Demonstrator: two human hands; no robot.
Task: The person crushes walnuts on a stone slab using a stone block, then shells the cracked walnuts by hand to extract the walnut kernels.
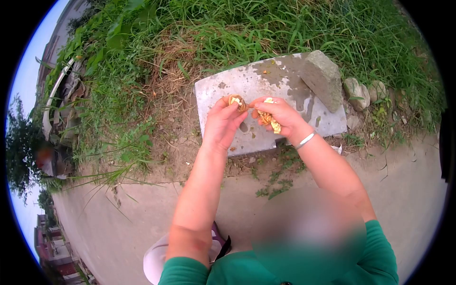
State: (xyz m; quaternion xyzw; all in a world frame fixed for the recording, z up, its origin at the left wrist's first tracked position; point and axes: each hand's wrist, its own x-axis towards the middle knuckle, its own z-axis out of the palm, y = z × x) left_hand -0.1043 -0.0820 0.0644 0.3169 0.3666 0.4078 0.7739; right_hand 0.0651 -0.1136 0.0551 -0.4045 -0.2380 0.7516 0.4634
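My left hand [223, 122] is closed round a cracked walnut [236, 102], its pale inside facing up between thumb and fingers. Just to the right, my right hand [280, 116] has its index finger and thumb stretched toward the walnut, the tips close to its right edge. Several pale yellow walnut pieces [266, 118] are gripped in the fingers and palm of that hand. A silver bracelet [305, 140] circles the right wrist. Both hands are above a grey stone slab [213, 90] with wet patches.
A large angular rock [324, 78] rests on the slab's right end. Smaller stones [356, 93] lie beyond it. Green grass [228, 28] grows behind, and concrete paving [118, 213] runs along the front. A few crumbs dot the slab.
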